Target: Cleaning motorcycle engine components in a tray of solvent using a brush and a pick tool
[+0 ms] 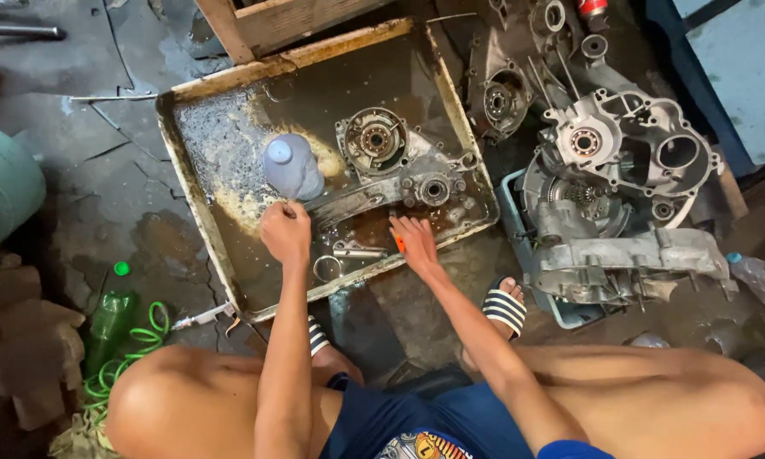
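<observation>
I squat over a dirty metal tray (191, 178) holding brown oily liquid and foam. My left hand (286, 231) is closed in a fist over the tray's near part, just below a clear plastic bottle (291, 166) with a blue cap; a thin item may be pinched in it, too small to tell. My right hand (415, 242) rests at the tray's near edge, fingers closed on a small orange-handled tool (399, 244). An engine case half (393, 161) lies in the liquid beyond both hands. A metal ring (326, 268) and a small bracket (357, 251) lie between my hands.
A large engine crankcase (620, 183) sits in a bin to the right, with another case part (501, 98) behind it. A wooden crate (263, 21) stands at the top. A green bottle (109, 319) and green hose (136, 344) lie at left. My sandalled feet (503, 308) are below the tray.
</observation>
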